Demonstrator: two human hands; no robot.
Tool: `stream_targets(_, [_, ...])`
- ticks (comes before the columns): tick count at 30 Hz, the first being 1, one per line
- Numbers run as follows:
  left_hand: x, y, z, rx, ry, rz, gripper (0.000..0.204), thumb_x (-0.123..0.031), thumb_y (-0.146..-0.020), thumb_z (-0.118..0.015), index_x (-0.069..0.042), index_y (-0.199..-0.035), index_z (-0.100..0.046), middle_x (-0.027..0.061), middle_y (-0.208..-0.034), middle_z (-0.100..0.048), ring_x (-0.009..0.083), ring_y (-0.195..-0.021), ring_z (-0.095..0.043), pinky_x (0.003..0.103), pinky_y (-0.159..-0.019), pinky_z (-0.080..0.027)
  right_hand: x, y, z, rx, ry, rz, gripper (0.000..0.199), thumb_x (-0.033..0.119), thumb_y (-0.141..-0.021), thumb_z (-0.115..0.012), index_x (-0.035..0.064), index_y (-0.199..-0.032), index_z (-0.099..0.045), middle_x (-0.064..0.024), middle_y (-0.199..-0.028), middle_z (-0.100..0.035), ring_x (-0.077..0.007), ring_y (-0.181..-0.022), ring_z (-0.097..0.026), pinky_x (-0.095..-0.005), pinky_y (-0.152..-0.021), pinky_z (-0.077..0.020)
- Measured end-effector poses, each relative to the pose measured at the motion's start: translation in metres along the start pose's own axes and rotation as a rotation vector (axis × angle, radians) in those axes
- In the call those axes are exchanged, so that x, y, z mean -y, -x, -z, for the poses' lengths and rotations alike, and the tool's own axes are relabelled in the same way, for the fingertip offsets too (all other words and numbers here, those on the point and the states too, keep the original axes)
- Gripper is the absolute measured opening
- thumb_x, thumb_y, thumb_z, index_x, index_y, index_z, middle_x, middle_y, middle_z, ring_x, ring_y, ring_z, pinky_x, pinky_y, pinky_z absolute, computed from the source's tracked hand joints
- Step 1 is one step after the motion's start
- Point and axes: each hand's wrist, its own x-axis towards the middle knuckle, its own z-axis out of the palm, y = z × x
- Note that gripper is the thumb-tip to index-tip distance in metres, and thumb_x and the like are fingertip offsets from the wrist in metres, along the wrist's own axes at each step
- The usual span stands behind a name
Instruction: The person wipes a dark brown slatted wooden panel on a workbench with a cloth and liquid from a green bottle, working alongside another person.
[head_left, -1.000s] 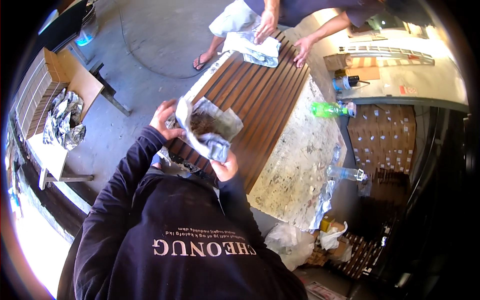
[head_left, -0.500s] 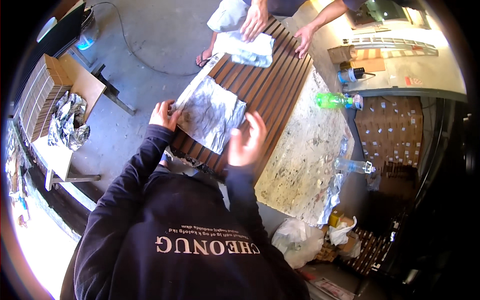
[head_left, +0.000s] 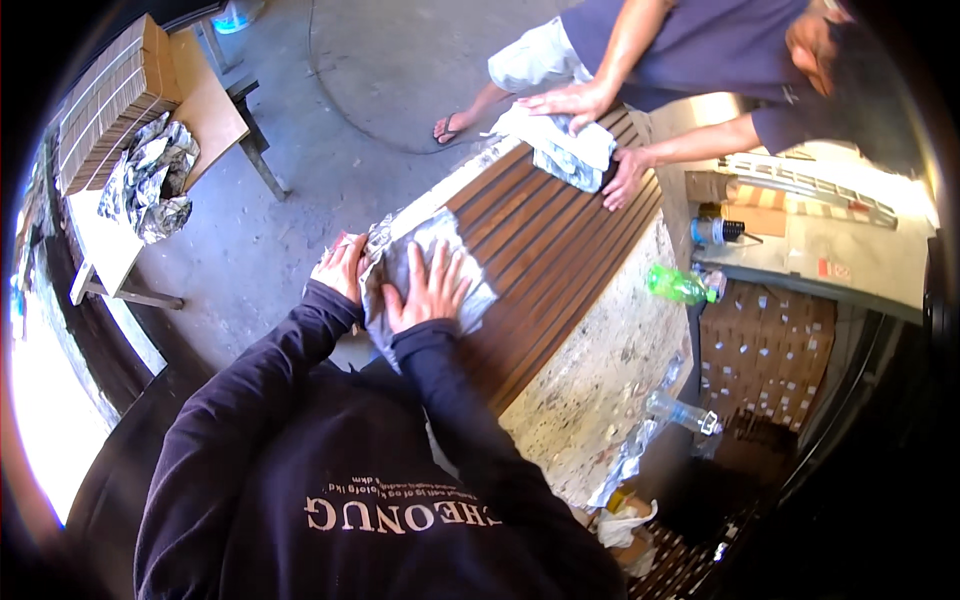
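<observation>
A grey-stained cloth (head_left: 470, 305) lies over the near left end of a brown slatted wooden panel (head_left: 545, 270). Flat on top of that cloth rests my right hand (head_left: 432, 285), its fingers spread. My left hand (head_left: 343, 266) is at the panel's left edge, fingers bent round the bunched border of the same cloth; its fingertips are partly hidden. Across the panel a co-worker presses a folded white cloth (head_left: 570, 160) with one hand (head_left: 575, 103). The co-worker's other hand (head_left: 627, 178) lies on the panel's far right edge.
The panel sits on a paint-spotted worktop (head_left: 590, 335). Along its right side are a green bottle (head_left: 680, 284) and a clear bottle (head_left: 682, 411). At left, a low table (head_left: 212, 125) bears a stack of cardboard (head_left: 115, 100) and crumpled dirty paper or cloth (head_left: 152, 180).
My right hand has come down from the air onto the cloth, moving left. The cloth is shifted toward the near left and bunched there. The co-worker leans further over the panel.
</observation>
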Motion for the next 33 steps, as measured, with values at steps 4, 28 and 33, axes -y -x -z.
stream_targets(4, [-0.018, 0.004, 0.007, -0.014, -0.008, -0.064, 0.037, -0.014, -0.088, -0.047, -0.004, -0.124, -0.047, 0.0192, -0.116, -0.057, 0.0347, -0.105, -0.056, 0.041, -0.092, -0.043, -0.082, -0.088, 0.007, -0.08, 0.103, -0.146, 0.063, 0.048, -0.087, -0.048, 0.0144, -0.139, -0.038, -0.0206, -0.148, -0.024, -0.0447, -0.137, -0.016, -0.0631, -0.106, -0.0161])
stream_targets(28, [-0.007, 0.008, 0.015, -0.077, 0.069, -0.111, 0.038, -0.012, -0.084, -0.048, 0.0, -0.12, -0.051, 0.0192, -0.107, -0.06, 0.0341, -0.1, -0.058, 0.038, -0.091, -0.043, -0.004, 0.022, -0.015, 0.05, 0.031, -0.079, 0.071, 0.054, -0.086, -0.044, 0.0164, -0.145, -0.029, -0.0213, -0.151, -0.016, -0.0443, -0.138, -0.012, -0.0656, -0.104, -0.0125])
stream_targets(33, [-0.018, 0.0, 0.013, -0.026, 0.031, -0.082, 0.037, -0.014, -0.088, -0.047, -0.002, -0.122, -0.048, 0.0192, -0.106, -0.06, 0.034, -0.1, -0.058, 0.04, -0.09, -0.044, -0.034, -0.044, -0.009, 0.037, 0.021, -0.348, 0.079, 0.056, -0.082, -0.051, 0.0195, -0.146, -0.024, -0.0181, -0.153, -0.01, -0.0419, -0.14, -0.007, -0.0664, -0.104, -0.0107])
